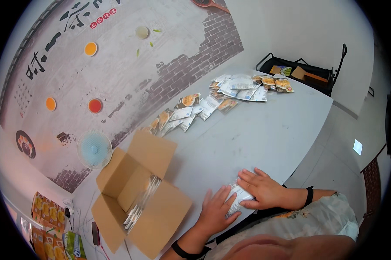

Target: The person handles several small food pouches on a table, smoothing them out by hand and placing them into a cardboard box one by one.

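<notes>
A white printed packet point(238, 199) lies flat on the table near its front edge, under both of my hands. My left hand point(217, 208) rests on the packet's left part, fingers stretched out. On its right part lies my right hand point(261, 189), palm down with the fingers spread. To the left of my hands stands an open cardboard box point(161, 212), its flaps folded outward. Inside, a row of thin packets point(143, 201) is stacked on edge along one side.
Two loose heaps of packets, a nearer pile point(187, 112) and a farther pile point(239, 86), lie along the wall side of the white table point(265, 134). A pale blue fan point(94, 149) stands behind the box, with a phone point(95, 233) at left. A black cart point(308, 78) stands beyond the table.
</notes>
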A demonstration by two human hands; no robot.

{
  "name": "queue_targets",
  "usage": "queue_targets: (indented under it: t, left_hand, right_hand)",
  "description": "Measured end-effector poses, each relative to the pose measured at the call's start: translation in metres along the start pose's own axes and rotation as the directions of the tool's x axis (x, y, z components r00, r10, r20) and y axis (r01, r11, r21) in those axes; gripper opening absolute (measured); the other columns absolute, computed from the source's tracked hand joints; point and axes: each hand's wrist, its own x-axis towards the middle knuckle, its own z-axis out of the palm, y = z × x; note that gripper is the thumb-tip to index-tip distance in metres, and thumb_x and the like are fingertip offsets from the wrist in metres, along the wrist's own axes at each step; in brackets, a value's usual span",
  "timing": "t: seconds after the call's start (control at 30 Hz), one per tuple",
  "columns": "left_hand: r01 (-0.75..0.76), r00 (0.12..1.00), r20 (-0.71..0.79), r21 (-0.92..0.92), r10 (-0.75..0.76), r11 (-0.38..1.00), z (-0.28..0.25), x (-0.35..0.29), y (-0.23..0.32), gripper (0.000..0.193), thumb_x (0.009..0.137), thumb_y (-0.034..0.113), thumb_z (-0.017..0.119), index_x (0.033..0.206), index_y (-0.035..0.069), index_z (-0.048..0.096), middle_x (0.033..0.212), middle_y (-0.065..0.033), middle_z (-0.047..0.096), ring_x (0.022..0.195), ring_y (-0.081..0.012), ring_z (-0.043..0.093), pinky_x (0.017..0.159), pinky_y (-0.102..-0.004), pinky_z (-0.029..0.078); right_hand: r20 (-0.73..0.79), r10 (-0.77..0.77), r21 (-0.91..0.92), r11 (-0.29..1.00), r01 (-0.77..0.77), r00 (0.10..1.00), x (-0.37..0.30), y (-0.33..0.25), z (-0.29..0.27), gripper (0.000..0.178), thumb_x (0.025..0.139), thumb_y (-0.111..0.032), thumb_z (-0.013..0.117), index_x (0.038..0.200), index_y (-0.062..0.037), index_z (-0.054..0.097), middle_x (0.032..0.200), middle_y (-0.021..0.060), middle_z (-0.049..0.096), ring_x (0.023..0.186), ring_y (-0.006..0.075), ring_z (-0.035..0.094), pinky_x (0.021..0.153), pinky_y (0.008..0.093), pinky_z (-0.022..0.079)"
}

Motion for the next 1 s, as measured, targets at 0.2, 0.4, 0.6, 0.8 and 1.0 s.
queue_targets:
  t: [0.2,0.4,0.6,0.8,1.0]
  left_hand:
    - [0.069,0.998,-0.001,0.087,-0.069,0.994,0.004,-0.005,-0.011,0.055,0.094,0.027,0.072,0.144,0.008,0.059,0.161,-0.0232,0.044,0.150,-0.0394,0.041,0.121,-0.0651,0.024]
    - [0.233,0.972,0.016,-0.059,-0.233,0.971,0.012,-0.004,-0.030,0.056,0.095,0.026,0.069,0.146,0.004,0.057,0.161,-0.0249,0.044,0.152,-0.0405,0.039,0.123,-0.0629,0.022]
    - [0.116,0.991,0.069,0.030,-0.118,0.993,0.006,-0.001,-0.008,0.082,0.096,0.049,0.070,0.155,-0.002,0.042,0.163,-0.0314,0.036,0.156,-0.0449,0.030,0.122,-0.0679,0.019]
    - [0.098,0.987,0.118,0.064,-0.105,0.993,0.012,-0.001,-0.011,0.096,0.094,0.057,0.069,0.157,-0.007,0.035,0.163,-0.0338,0.034,0.156,-0.0467,0.028,0.121,-0.0697,0.019]
    - [0.104,0.981,0.165,0.006,-0.104,0.995,0.002,0.002,-0.012,0.095,0.091,0.053,0.073,0.157,-0.005,0.037,0.162,-0.0315,0.037,0.155,-0.0446,0.031,0.123,-0.0655,0.020]
  right_hand:
    - [-0.050,-0.038,0.016,0.999,0.039,0.998,0.006,-0.002,-0.003,0.069,0.092,-0.051,0.072,0.134,0.0029,0.064,0.139,0.0263,0.061,0.132,0.0398,0.058,0.113,0.0544,0.041]
    - [0.051,-0.006,0.233,0.973,-0.006,0.999,-0.012,0.009,-0.002,0.052,0.090,-0.045,0.076,0.118,-0.0006,0.071,0.118,0.0174,0.071,0.108,0.0359,0.066,0.098,0.0474,0.048]
    - [-0.003,-0.135,0.073,0.988,0.135,0.991,0.001,0.003,0.000,0.069,0.099,-0.050,0.066,0.143,0.0018,0.057,0.154,0.0236,0.051,0.147,0.0343,0.046,0.119,0.0541,0.036]
    - [0.119,-0.139,0.046,0.990,0.135,0.983,-0.002,0.003,0.006,0.075,0.102,-0.053,0.060,0.151,0.0039,0.049,0.161,0.0240,0.044,0.154,0.0332,0.038,0.124,0.0566,0.029]
    - [0.092,-0.157,0.095,0.984,0.148,0.983,-0.004,0.006,0.012,0.070,0.101,-0.050,0.063,0.146,0.0033,0.053,0.159,0.0242,0.046,0.151,0.0333,0.042,0.122,0.0560,0.033]
